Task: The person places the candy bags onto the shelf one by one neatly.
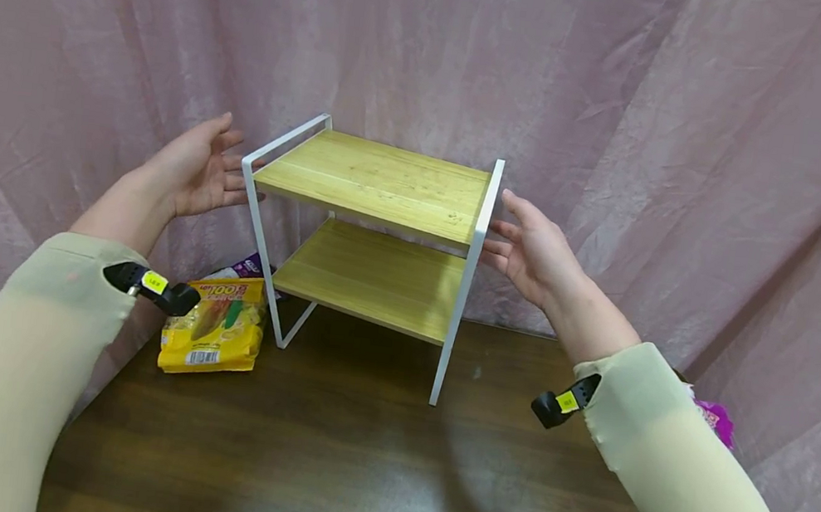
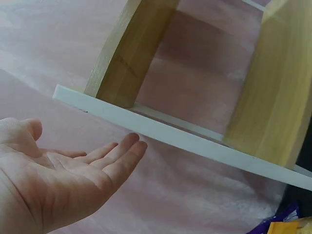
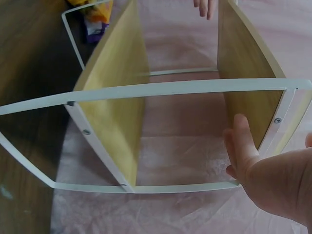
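Observation:
A two-tier shelf [image 1: 381,182] with wooden boards and a white metal frame [image 1: 456,311] stands on the brown table. My left hand [image 1: 201,171] is beside its left end, fingers loosely extended and partly behind the frame. In the left wrist view, that hand [image 2: 68,175] lies palm up with its fingertips close to the white bar [image 2: 161,134]; contact is hard to tell. On the other side, my right hand [image 1: 534,252] has its fingers partly hidden by the right upright. The right wrist view shows this hand [image 3: 273,178] reaching through the frame side near the upper board [image 3: 248,63]. Neither hand grips anything.
A yellow snack bag [image 1: 215,327] lies on the table [image 1: 328,464] by the shelf's left leg, with a purple packet [image 1: 247,266] behind it. Another bright purple package [image 1: 716,422] shows partly behind the right forearm. Pink curtains [image 1: 432,50] hang close behind the shelf.

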The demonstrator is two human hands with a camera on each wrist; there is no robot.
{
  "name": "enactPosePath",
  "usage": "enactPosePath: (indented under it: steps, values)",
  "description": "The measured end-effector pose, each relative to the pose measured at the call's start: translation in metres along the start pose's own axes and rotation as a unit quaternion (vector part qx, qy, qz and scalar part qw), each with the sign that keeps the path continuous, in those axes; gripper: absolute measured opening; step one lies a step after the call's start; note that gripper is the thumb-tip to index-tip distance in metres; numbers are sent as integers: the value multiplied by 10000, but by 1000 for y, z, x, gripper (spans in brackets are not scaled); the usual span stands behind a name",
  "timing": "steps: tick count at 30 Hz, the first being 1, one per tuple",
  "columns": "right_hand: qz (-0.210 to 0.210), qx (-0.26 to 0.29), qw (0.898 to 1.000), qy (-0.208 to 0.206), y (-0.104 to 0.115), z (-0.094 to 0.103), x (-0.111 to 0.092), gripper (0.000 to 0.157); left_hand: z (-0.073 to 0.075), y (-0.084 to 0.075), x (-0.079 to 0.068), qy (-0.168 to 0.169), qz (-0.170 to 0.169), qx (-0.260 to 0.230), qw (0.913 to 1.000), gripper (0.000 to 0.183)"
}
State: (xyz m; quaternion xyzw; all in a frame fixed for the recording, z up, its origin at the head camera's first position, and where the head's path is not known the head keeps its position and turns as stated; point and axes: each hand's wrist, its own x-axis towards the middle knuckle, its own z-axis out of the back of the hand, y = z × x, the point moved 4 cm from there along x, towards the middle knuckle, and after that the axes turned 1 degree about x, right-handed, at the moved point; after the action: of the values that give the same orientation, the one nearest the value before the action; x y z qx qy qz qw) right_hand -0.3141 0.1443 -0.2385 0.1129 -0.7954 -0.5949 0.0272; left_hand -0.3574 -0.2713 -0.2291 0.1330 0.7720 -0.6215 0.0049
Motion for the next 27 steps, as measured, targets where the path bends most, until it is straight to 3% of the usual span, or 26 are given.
enactPosePath:
  steps: [4,11,22,27]
  values:
    - [37,-168,9998,52,4,-9,8,63,-5,-4,6,-114,55,26,9999,83]
    - [-119,-51,9999,-114,7,-18,9,88,-14,-3,12,-123,205,172,9996,77]
    - [-131,-135,9997,-155,9,-24,8,83,-19,-6,12,-666,193,492,9964,67]
    - [-75,-221,9997,-113,9,-24,7,78,-22,-7,11,-671,195,593,9958,58]
